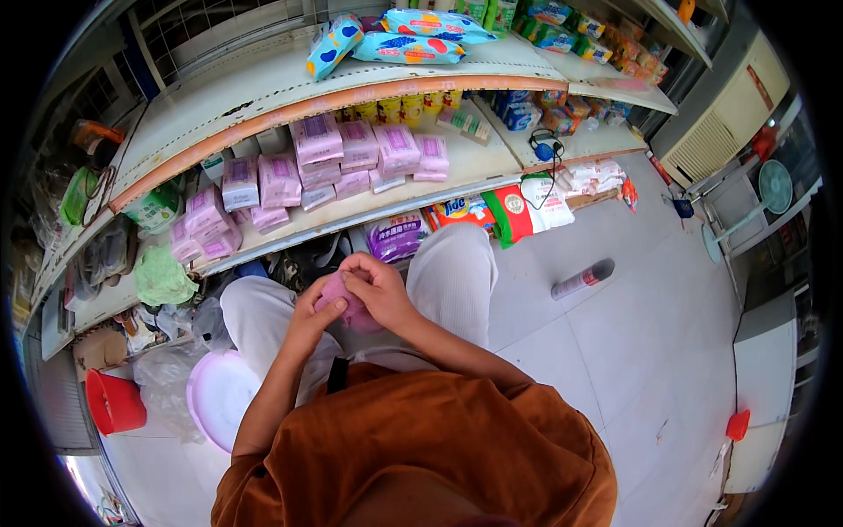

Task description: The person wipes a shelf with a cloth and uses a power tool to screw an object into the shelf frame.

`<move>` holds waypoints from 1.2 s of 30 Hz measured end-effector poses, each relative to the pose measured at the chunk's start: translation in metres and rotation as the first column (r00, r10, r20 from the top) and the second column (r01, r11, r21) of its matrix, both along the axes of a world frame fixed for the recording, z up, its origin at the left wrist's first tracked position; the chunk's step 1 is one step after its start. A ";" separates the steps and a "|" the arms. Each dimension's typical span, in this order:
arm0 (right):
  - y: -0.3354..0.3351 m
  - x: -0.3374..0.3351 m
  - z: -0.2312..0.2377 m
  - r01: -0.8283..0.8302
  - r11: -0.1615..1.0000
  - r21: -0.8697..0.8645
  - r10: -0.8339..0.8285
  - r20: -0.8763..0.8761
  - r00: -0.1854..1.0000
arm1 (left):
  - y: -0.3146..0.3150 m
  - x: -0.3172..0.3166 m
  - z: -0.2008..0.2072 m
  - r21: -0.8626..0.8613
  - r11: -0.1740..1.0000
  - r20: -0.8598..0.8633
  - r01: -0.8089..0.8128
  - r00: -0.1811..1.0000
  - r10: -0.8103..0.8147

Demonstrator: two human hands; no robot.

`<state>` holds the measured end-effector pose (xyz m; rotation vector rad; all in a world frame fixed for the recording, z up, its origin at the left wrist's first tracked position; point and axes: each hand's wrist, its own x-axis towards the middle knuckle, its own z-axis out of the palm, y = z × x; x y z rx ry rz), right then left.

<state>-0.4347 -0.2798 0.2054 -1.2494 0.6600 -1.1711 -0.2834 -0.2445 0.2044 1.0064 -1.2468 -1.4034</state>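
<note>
Pink cloth (335, 290) scrunched up in both my hands, just left of centre in the frame.
So my left hand (313, 316) has its fingers curled round the cloth with the thumb laid over it, and my right hand (386, 294) is mostly closed too, pinching it from the other side. Progress-wise: it's gripped and bunched, but not spread out or folded flat, and honestly I can't tell how much is left. No real front to it; the long axis, if any, seems to slant from upper left to lower right, loose end hanging toward my lap. Pink packs (279, 180) sit on the shelf above, green cloth (164, 277) at left, pink-rimmed basin (225, 397) lower left.
</note>
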 end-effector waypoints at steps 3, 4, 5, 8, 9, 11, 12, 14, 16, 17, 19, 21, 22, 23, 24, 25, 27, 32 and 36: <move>-0.007 -0.012 -0.008 -0.024 0.999 0.028 0.026 -0.047 0.999 | -0.007 0.003 -0.010 0.137 0.990 0.080 0.030 0.996 -0.042; -0.010 -0.017 -0.014 -0.044 0.998 0.051 0.048 -0.079 0.996 | -0.010 0.001 -0.014 0.120 0.992 0.097 0.036 0.994 -0.047; -0.013 -0.022 -0.019 -0.063 0.995 0.075 0.071 -0.109 0.992 | -0.014 -0.001 -0.019 0.103 0.994 0.115 0.041 0.992 -0.053; -0.023 -0.044 -0.027 -0.046 0.985 0.164 0.065 -0.113 0.991 | -0.028 -0.007 -0.044 0.130 0.991 0.044 0.021 0.999 -0.027; -0.031 -0.061 -0.035 -0.030 0.984 0.174 0.050 -0.110 0.993 | -0.035 -0.004 -0.058 0.159 0.987 0.037 0.010 0.999 -0.016; -0.051 -0.097 -0.028 0.106 0.982 0.155 -0.080 -0.165 0.983 | -0.049 0.002 -0.077 0.222 0.975 0.030 -0.024 0.999 0.018; -0.063 -0.121 -0.028 0.203 0.970 0.135 -0.168 -0.236 0.957 | -0.056 0.004 -0.087 0.245 0.970 0.024 -0.012 1.000 0.007; -0.088 -0.161 -0.017 0.384 0.921 0.067 -0.345 -0.317 0.883 | -0.069 0.008 -0.108 0.287 0.958 0.015 0.003 1.000 -0.008; -0.118 -0.203 -0.026 0.548 0.836 0.044 -0.499 -0.356 0.790 | -0.080 0.005 -0.121 0.408 0.913 0.002 0.025 1.000 -0.029; -0.136 -0.226 -0.033 0.610 0.793 0.005 -0.557 -0.401 0.727 | -0.084 0.002 -0.130 0.448 0.893 -0.028 0.053 0.999 -0.045; -0.173 -0.268 -0.049 0.675 0.721 -0.155 -0.646 -0.503 0.574 | -0.092 -0.006 -0.140 0.536 0.841 -0.022 0.071 0.997 -0.070; -0.208 -0.307 -0.059 0.685 0.671 -0.283 -0.679 -0.606 0.415 | -0.097 -0.015 -0.152 0.531 0.843 -0.007 0.090 0.995 -0.102; -0.227 -0.323 -0.063 0.676 0.648 -0.349 -0.690 -0.645 0.328 | -0.099 -0.018 -0.158 0.529 0.842 0.001 0.100 0.993 -0.119; -0.244 -0.338 -0.068 0.641 0.605 -0.472 -0.731 -0.648 0.214 | -0.100 -0.022 -0.166 0.528 0.842 0.006 0.109 0.991 -0.132; -0.263 -0.349 -0.073 0.586 0.561 -0.585 -0.768 -0.632 0.104 | -0.102 -0.024 -0.168 0.553 0.825 0.017 0.117 0.988 -0.151; -0.276 -0.347 -0.058 0.593 0.596 -0.542 -0.694 -0.718 0.041 | -0.103 -0.026 -0.165 0.576 0.808 0.029 0.121 0.985 -0.168; -0.310 -0.369 -0.069 0.501 0.536 -0.679 -0.738 -0.665 -0.112 | -0.108 -0.032 -0.150 0.654 0.747 0.048 0.121 0.978 -0.201; -0.359 -0.376 -0.066 0.597 0.535 -0.598 -0.501 -0.793 -0.346 | -0.110 -0.033 -0.171 0.638 0.763 0.023 0.108 0.987 -0.159; -0.376 -0.371 -0.064 0.560 0.575 -0.597 -0.275 -0.785 -0.555 | -0.118 -0.032 -0.163 0.659 0.749 0.095 0.066 0.981 -0.171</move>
